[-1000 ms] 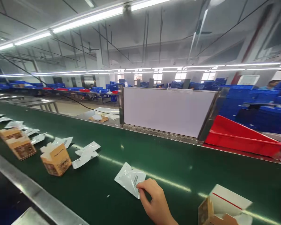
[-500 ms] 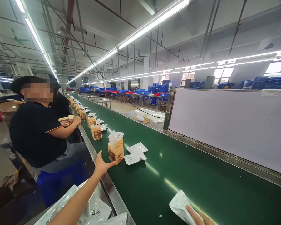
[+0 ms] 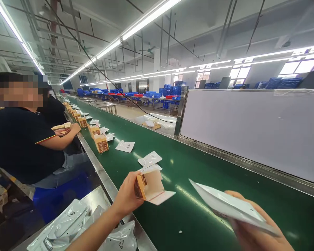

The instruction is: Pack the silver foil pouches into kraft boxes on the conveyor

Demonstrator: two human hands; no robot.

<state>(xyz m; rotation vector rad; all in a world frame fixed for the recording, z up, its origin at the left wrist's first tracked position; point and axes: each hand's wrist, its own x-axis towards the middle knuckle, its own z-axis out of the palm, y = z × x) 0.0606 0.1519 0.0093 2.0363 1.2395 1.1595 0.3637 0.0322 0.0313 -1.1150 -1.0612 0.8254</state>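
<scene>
My left hand [image 3: 128, 195] is wrapped round an orange and brown carton [image 3: 149, 186], tilted so that its open top faces right, above the green belt [image 3: 170, 209]. At the lower right, my right hand [image 3: 259, 219] holds a white pouch [image 3: 230, 205] by its side, raised over the belt. Between the two, the carton and the pouch are apart. Just behind the carton, white pouches [image 3: 150, 159] lie on the belt, and another pouch [image 3: 125, 146] lies farther back.
More cartons [image 3: 101, 143] and pouches line the belt's left side. A seated person [image 3: 23, 139] is at the left. Silvery pouches [image 3: 65, 223] fill a tray at lower left. A white panel [image 3: 251, 129] stands along the right edge.
My left hand has closed on the carton, lifted it and tipped it towards the right. My right hand has raised its pouch off the belt. The view has shifted right.
</scene>
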